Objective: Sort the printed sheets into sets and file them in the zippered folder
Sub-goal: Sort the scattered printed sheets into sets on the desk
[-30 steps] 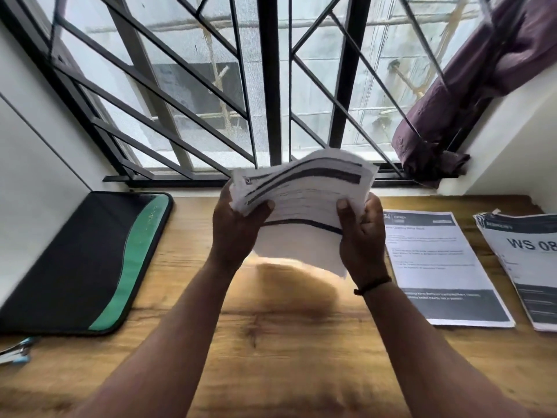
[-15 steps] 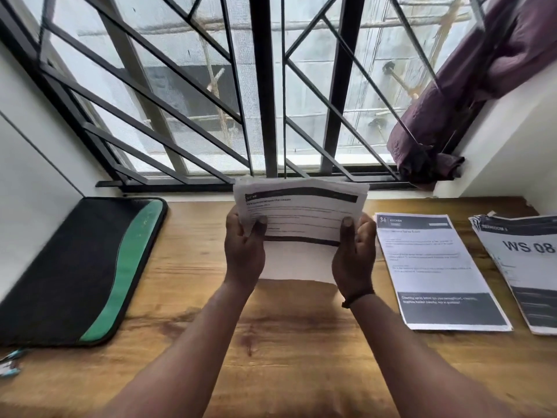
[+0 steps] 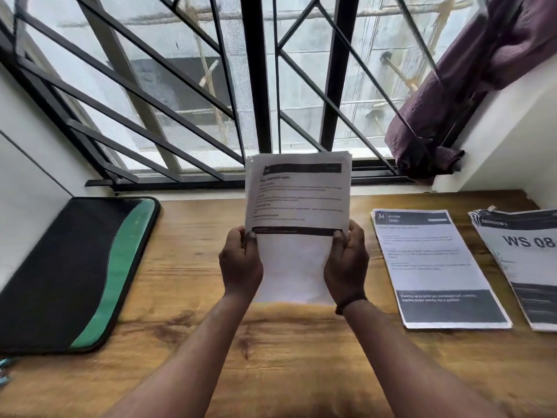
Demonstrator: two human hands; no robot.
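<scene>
I hold a stack of printed sheets upright above the middle of the wooden table. My left hand grips its left edge and my right hand grips its right edge, thumbs on the front page. A set of sheets headed "34 Kitchen" lies flat to the right. Another set marked "WS 08" lies at the far right, partly cut off. The black and green zippered folder lies flat and closed at the left.
A barred window runs along the table's far edge. A purple curtain hangs bunched at the upper right. White walls close in on both sides. A small blue-tipped object shows at the left edge.
The stack was bent and tilted a second ago. Both hands have straightened it and raised it upright, so the front page now faces me.
</scene>
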